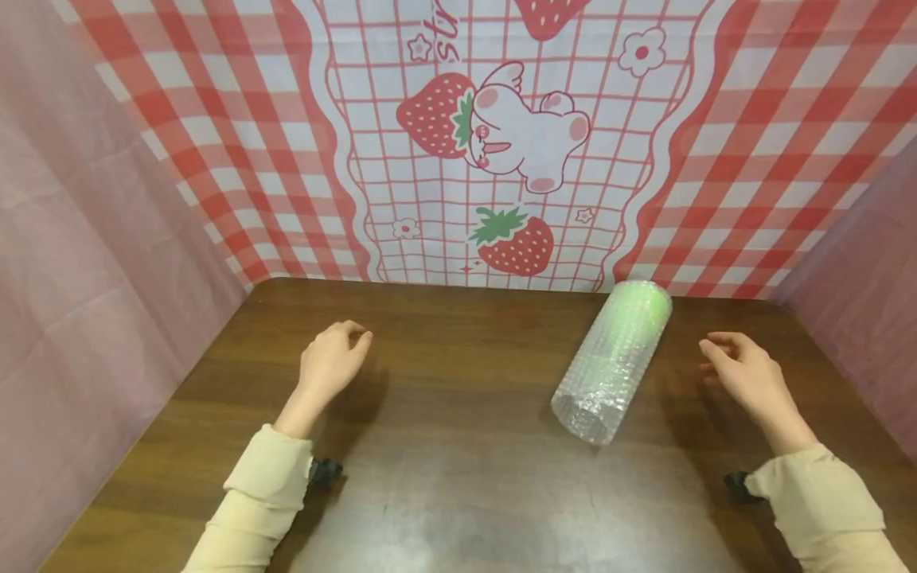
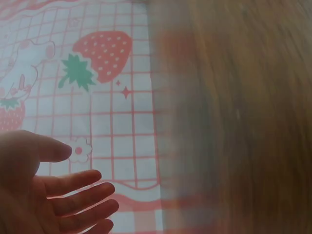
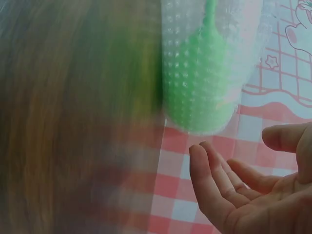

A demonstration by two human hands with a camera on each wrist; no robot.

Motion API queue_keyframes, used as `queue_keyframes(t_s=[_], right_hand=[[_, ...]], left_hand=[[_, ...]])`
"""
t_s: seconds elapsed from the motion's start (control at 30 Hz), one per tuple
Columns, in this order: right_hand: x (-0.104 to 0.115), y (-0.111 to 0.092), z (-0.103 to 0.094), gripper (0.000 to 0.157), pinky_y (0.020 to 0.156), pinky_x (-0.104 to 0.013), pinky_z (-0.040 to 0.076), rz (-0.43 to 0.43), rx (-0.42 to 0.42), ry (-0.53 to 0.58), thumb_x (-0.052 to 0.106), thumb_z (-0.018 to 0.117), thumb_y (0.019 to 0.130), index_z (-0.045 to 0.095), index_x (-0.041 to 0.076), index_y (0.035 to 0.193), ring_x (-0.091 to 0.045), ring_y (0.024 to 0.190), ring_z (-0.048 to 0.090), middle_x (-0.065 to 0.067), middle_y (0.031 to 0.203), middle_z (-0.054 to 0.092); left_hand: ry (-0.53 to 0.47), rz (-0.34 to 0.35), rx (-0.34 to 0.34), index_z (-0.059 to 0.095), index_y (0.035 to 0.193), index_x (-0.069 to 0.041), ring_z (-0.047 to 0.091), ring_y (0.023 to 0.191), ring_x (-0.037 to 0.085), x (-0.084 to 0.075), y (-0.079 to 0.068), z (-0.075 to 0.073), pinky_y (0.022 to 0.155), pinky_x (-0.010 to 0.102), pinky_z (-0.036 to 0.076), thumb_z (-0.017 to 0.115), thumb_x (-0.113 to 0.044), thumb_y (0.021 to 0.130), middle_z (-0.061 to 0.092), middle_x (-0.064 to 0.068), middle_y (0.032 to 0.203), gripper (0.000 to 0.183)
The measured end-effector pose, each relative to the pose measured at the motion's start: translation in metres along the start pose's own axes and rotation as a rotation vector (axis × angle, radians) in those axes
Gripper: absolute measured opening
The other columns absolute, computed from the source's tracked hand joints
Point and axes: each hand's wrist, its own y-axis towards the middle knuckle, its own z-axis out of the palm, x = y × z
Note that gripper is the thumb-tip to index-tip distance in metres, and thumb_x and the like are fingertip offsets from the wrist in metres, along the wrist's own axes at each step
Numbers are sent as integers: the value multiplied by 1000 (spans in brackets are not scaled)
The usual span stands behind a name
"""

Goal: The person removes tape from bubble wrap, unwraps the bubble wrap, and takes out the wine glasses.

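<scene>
On the right half of the table lies a roll of bubble wrap (image 1: 609,366) around something green, slanting toward the back right. Its near end shows a hollow opening. In the right wrist view the green thing (image 3: 204,73) shows through the wrap as a broad part with a narrow stem. My right hand (image 1: 748,382) hovers to the right of the roll, apart from it, fingers loosely bent around nothing. On the table's left side my left hand (image 1: 331,362) is over the wood, far from the roll. Its fingers (image 2: 80,200) are relaxed and spread, with nothing in them.
The brown wooden table (image 1: 444,461) has a glossy top. Behind it hangs a red and white checked cloth (image 1: 286,159) with strawberry prints, close to the roll's far end. Pink curtains (image 1: 93,239) stand at both sides. A dark band (image 1: 325,473) is at the left wrist.
</scene>
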Motion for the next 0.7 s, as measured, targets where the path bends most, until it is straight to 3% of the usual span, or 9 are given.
queue_keyframes(t_s=[0.13, 0.23, 0.47, 0.7], right_hand=[[-40, 21, 15, 67, 52, -28, 51, 45, -19, 128, 51, 41, 82, 33, -1, 124, -11, 70, 61, -17, 106, 47], [-56, 30, 24, 65, 58, -28, 51, 46, -24, 238, 47, 42, 83, 30, -2, 125, -12, 73, 61, -15, 108, 44], [-48, 31, 36, 66, 60, -34, 51, 63, -16, 434, 45, 46, 82, 28, -4, 122, -8, 72, 60, -17, 108, 40], [-46, 33, 40, 63, 61, -34, 51, 87, -20, 486, 41, 48, 83, 27, -4, 123, -7, 72, 59, -15, 110, 39]], left_hand=[[-42, -32, 29, 61, 95, -12, 57, 83, 28, -7, 1, 5, 61, 44, 45, 45, -34, 84, 61, 7, 93, 29], [-78, -50, 58, 61, 95, -14, 58, 83, 25, -13, 2, 10, 62, 42, 45, 45, -34, 84, 62, 4, 92, 28], [-135, -38, 99, 61, 97, -12, 55, 89, 24, -28, 5, 21, 69, 42, 44, 45, -35, 84, 60, 5, 97, 31], [-170, -14, 99, 62, 96, -12, 55, 89, 22, -38, 6, 28, 71, 39, 44, 45, -33, 84, 61, 5, 94, 30]])
